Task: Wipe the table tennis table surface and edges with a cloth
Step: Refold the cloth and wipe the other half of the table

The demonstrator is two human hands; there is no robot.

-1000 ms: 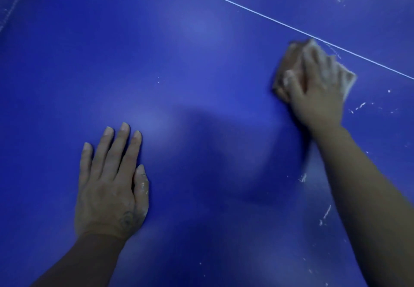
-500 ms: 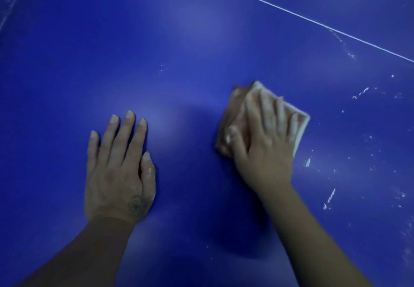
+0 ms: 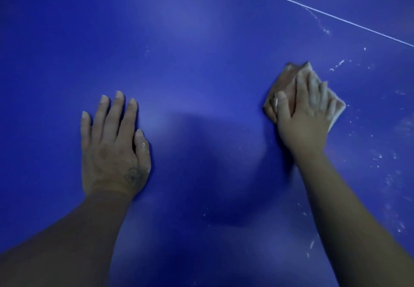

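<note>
The blue table tennis table (image 3: 201, 40) fills the head view. A folded, light brownish cloth (image 3: 285, 78) lies flat on it at the right. My right hand (image 3: 307, 114) presses down on the cloth with straight fingers spread over its top, the thumb along its left edge; most of the cloth is hidden under the hand. My left hand (image 3: 112, 150) rests palm-down on the bare surface at the left, fingers straight and slightly apart, holding nothing.
A thin white line (image 3: 336, 17) crosses the table diagonally at the upper right. White specks and smears (image 3: 380, 159) dot the surface to the right of the cloth and along my right forearm. A shadow darkens the area between my arms.
My right hand slid the cloth from near the white line toward the left and closer to me, then back out to the right. My left hand stayed planted.
</note>
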